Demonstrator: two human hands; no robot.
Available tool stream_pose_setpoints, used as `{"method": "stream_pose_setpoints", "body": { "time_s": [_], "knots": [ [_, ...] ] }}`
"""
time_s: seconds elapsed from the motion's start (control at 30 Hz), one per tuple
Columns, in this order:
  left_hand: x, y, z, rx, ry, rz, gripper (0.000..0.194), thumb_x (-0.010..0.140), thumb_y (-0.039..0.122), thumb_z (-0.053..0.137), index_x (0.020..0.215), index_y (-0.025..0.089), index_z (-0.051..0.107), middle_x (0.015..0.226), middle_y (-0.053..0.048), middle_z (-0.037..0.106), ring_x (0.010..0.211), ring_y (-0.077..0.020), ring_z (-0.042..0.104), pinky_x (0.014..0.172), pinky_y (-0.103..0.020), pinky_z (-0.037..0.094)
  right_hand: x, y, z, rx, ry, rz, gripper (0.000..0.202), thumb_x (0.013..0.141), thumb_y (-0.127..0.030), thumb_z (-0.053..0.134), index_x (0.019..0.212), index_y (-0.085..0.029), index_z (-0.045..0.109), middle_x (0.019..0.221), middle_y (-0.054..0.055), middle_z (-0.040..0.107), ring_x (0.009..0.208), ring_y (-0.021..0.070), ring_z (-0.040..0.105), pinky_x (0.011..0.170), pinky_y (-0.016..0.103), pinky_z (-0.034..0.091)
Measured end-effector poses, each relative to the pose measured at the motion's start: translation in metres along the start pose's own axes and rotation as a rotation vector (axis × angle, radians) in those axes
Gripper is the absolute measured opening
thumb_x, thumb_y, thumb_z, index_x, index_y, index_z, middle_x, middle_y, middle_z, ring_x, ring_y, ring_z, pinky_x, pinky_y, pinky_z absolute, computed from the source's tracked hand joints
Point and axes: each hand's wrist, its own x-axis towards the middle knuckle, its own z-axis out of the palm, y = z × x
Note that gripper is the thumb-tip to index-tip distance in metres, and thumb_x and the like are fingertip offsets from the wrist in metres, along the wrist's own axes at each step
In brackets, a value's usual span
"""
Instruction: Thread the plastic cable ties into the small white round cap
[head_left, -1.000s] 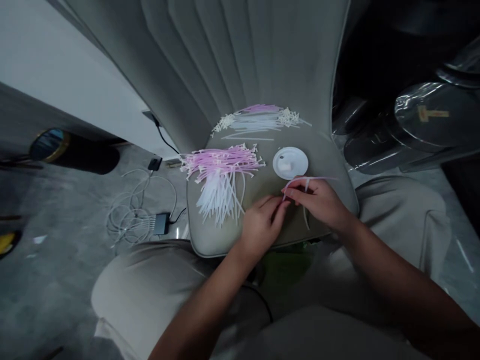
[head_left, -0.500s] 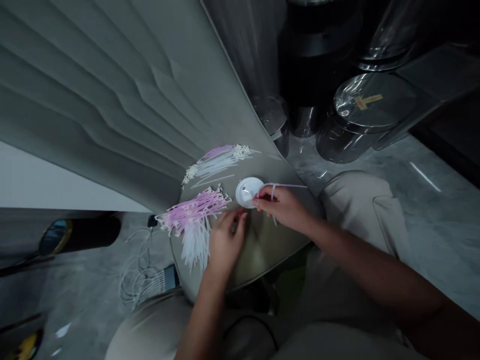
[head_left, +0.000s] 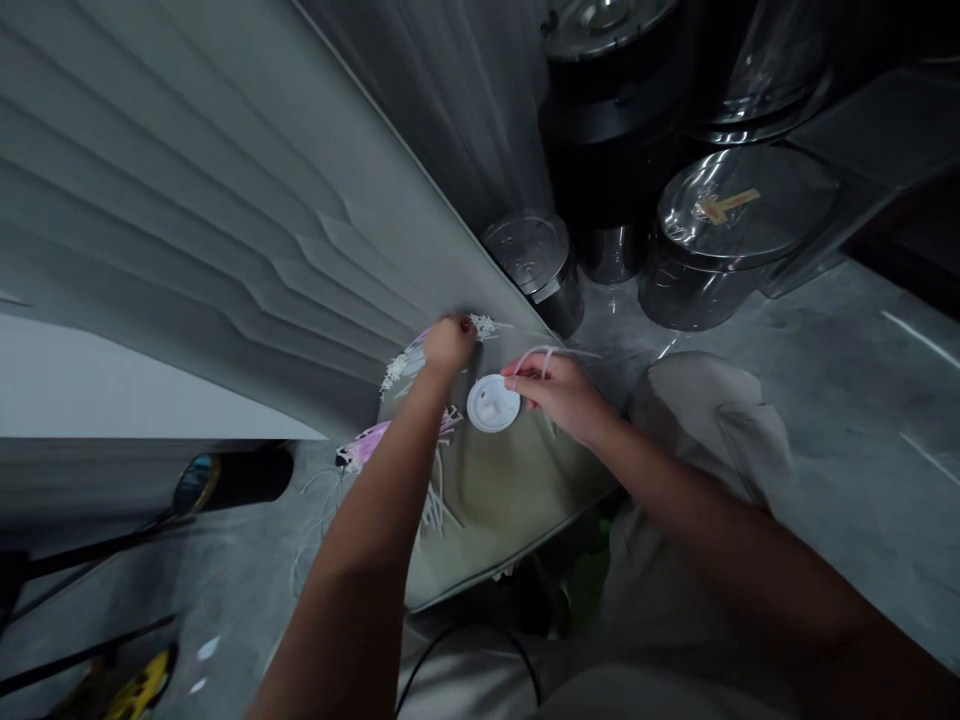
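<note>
On the chair seat [head_left: 495,500] lies a round white lid [head_left: 493,403]. My right hand [head_left: 559,392] is pinched at the lid's upper right edge, with a thin pale pink strip [head_left: 534,352] held in its fingers and looping over them. My left hand [head_left: 448,343] is over the far pile of white and pink strips [head_left: 409,362], fingers curled down; what they hold is hidden. Nearer, a bundle of pink and white strips [head_left: 367,440] is partly covered by my left forearm.
The quilted grey backrest [head_left: 225,190] rises at the left. Beyond the seat stand a small clear canister [head_left: 531,255] and a larger one with tape on its lid [head_left: 705,290]. A dark cylinder [head_left: 247,475] and pale cables [head_left: 315,510] are at the left.
My left hand has moved away from beside the lid, up to the far pile. My right hand stays by the lid with the strip. The view has shifted slightly.
</note>
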Motion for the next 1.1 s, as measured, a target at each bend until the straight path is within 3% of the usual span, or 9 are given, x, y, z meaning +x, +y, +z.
{"method": "stream_pose_setpoints", "body": {
  "time_s": [0.33,0.57,0.67,0.73,0.83,0.97,1.1],
  "knots": [
    [0.011,0.010,0.001,0.043,-0.061,0.005,0.036,0.078,0.012,0.050,0.108,0.010,0.069,0.109,-0.019,0.070,0.102,-0.0291,0.064,0.086,-0.034,0.045,0.002,-0.002,0.000,0.078,0.040,0.019,0.011,0.072,-0.026,0.065,0.079,-0.017,0.066,0.070,-0.001,0.061,0.059,0.0103,0.053,0.050,0.022,0.040],
    [-0.003,0.005,-0.017,-0.209,0.117,0.010,0.036,0.084,0.022,0.051,0.115,0.011,0.065,0.106,-0.013,0.071,0.099,-0.0228,0.066,0.088,-0.030,0.047,0.004,0.006,-0.002,0.073,0.061,-0.001,0.014,0.071,-0.028,0.065,0.080,-0.018,0.064,0.070,-0.001,0.060,0.060,0.0110,0.053,0.051,0.022,0.040],
    [-0.031,0.004,-0.024,-0.418,0.178,-0.052,0.040,0.086,0.028,0.048,0.120,0.009,0.058,0.101,-0.012,0.070,0.087,-0.0168,0.068,0.074,-0.025,0.051,0.004,0.008,-0.002,0.069,0.067,-0.021,0.016,0.072,-0.033,0.065,0.079,-0.018,0.063,0.068,-0.002,0.058,0.057,0.0103,0.050,0.050,0.022,0.037],
    [-0.063,0.007,-0.025,-0.967,0.268,-0.178,0.041,0.079,0.033,0.062,0.114,0.012,0.059,0.096,-0.009,0.069,0.079,-0.0147,0.068,0.070,-0.025,0.052,0.002,0.008,0.000,0.069,0.064,-0.034,0.018,0.073,-0.036,0.065,0.074,-0.019,0.060,0.065,-0.003,0.056,0.055,0.0096,0.046,0.049,0.023,0.034],
    [-0.120,0.013,-0.024,-1.465,0.205,-0.247,0.040,0.067,0.034,0.077,0.100,0.019,0.062,0.082,0.000,0.067,0.074,-0.0118,0.067,0.070,-0.024,0.052,-0.007,0.008,0.008,0.045,0.036,-0.022,0.020,0.072,-0.039,0.066,0.073,-0.020,0.060,0.064,-0.004,0.055,0.053,0.0093,0.044,0.049,0.024,0.032],
    [-0.184,0.010,-0.028,-1.647,0.169,-0.297,0.031,0.069,0.034,0.077,0.094,0.025,0.062,0.082,0.003,0.067,0.074,-0.0099,0.067,0.069,-0.023,0.052,-0.022,0.008,0.020,-0.074,-0.012,0.093,0.021,0.072,-0.040,0.067,0.075,-0.020,0.062,0.065,-0.004,0.056,0.048,0.0079,0.039,0.046,0.025,0.028],
    [-0.220,-0.005,-0.035,-1.693,0.200,-0.342,0.026,0.075,0.033,0.072,0.097,0.026,0.060,0.088,0.002,0.067,0.079,-0.0103,0.067,0.072,-0.024,0.053,-0.036,0.016,0.032,-0.117,-0.136,0.168,0.024,0.077,-0.041,0.063,0.076,-0.018,0.062,0.072,-0.001,0.063,0.043,0.0053,0.035,0.043,0.025,0.021]
  ]
}}
